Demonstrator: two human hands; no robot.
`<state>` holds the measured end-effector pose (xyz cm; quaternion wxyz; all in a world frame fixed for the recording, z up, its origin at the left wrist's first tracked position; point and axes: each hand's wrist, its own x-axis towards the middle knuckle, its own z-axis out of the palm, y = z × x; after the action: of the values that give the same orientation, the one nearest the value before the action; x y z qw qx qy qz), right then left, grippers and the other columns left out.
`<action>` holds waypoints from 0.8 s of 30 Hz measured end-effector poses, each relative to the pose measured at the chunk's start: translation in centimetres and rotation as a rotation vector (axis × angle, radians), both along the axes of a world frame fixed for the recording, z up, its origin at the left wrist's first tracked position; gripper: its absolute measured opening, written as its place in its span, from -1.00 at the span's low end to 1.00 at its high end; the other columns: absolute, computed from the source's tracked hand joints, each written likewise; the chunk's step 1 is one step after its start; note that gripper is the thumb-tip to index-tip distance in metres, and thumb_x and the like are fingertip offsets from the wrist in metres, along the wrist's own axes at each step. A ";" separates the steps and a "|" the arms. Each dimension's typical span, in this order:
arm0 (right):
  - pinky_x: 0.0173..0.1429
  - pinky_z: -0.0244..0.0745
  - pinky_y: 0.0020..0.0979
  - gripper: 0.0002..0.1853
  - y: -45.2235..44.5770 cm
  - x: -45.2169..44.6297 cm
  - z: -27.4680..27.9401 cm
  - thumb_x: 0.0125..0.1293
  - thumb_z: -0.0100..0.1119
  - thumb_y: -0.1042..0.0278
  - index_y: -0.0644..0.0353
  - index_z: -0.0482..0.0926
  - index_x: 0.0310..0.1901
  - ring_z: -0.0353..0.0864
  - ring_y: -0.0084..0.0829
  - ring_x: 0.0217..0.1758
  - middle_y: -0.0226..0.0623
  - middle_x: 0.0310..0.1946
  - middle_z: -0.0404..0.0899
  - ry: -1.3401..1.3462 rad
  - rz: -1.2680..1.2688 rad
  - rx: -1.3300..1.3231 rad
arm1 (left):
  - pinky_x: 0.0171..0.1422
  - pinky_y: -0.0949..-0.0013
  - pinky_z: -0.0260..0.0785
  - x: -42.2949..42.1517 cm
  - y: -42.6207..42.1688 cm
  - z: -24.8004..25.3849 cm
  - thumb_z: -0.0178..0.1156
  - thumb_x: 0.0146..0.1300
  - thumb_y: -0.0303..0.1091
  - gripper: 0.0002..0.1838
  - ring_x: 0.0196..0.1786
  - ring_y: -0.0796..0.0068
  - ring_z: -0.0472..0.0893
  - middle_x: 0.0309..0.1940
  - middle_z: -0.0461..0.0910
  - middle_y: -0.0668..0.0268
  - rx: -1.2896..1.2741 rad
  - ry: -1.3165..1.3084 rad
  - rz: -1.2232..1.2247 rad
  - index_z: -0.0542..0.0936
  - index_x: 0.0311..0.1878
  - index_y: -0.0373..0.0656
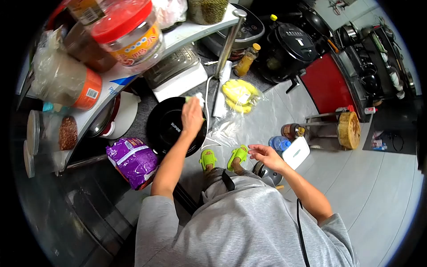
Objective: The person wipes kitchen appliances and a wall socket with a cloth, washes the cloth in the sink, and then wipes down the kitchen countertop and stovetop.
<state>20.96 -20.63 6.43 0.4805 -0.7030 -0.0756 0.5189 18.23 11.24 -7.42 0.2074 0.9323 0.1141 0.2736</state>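
My left hand [192, 118] is over the far right part of a black pan [165, 116] marked SUPOR. Its fingers are closed on a small white and green wad [199, 99], perhaps a cloth, mostly covered by the hand. The pan rests on the dark counter beside a purple bag [133, 162]. To the right, my right hand [266, 157] hangs above the floor with its fingers apart and nothing in them. Below that hand, a glass-topped lid [268, 173] is partly hidden by my shirt.
A shelf [184, 33] crowded with jars overhangs the counter. Bananas [240, 94] in plastic lie beside a yellow bottle [247, 60] and a black appliance [284, 51]. On the floor side stand a blue-capped bottle [279, 143] and a stool [349, 130]. A white cable [208, 111] hangs near the pan.
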 end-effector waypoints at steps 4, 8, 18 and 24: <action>0.16 0.34 -0.50 -0.61 -1.0 0.0 0.7 0.31 0.04 0.40 0.32 0.37 0.15 0.46 -0.54 0.07 -0.31 -0.02 0.52 0.004 -0.055 0.025 | 0.16 0.17 0.30 0.3 5.2 -0.6 0.02 0.19 -0.46 -0.75 0.09 0.11 0.45 -0.02 0.51 0.05 0.142 -0.021 0.206 0.53 -0.12 -0.39; 0.05 0.35 -0.52 -0.56 -3.3 0.0 0.3 0.27 -0.02 0.43 0.29 0.32 0.19 0.50 -0.51 -0.03 -0.24 -0.01 0.49 -0.039 -0.118 -0.013 | 0.19 0.16 0.25 -2.3 7.9 -1.1 0.02 0.23 -0.43 -0.70 0.14 0.11 0.42 0.06 0.46 0.07 0.109 0.022 0.324 0.50 0.00 -0.33; 0.06 0.36 -0.50 -0.57 -4.2 -0.5 -0.1 0.29 0.00 0.40 0.28 0.32 0.19 0.50 -0.52 -0.03 -0.27 -0.02 0.49 0.005 -0.096 -0.067 | 0.23 0.15 0.18 -14.8 0.4 0.4 0.00 0.26 -0.42 -0.65 0.23 0.08 0.35 0.17 0.37 0.09 0.070 0.144 0.536 0.44 0.10 -0.30; 0.11 0.36 -0.51 -0.58 -2.7 0.0 -0.8 0.30 0.04 0.39 0.32 0.35 0.17 0.51 -0.55 -0.02 -0.30 -0.08 0.55 0.024 -0.094 0.004 | 0.26 0.07 0.15 -14.6 -5.2 0.1 0.03 0.24 -0.46 -0.66 0.25 0.03 0.33 0.17 0.40 0.08 -0.050 0.054 0.364 0.47 0.08 -0.33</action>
<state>20.96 -23.30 5.66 0.5067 -0.6986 -0.0376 0.5038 3.62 6.06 -7.35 0.1744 0.8977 0.2932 0.2787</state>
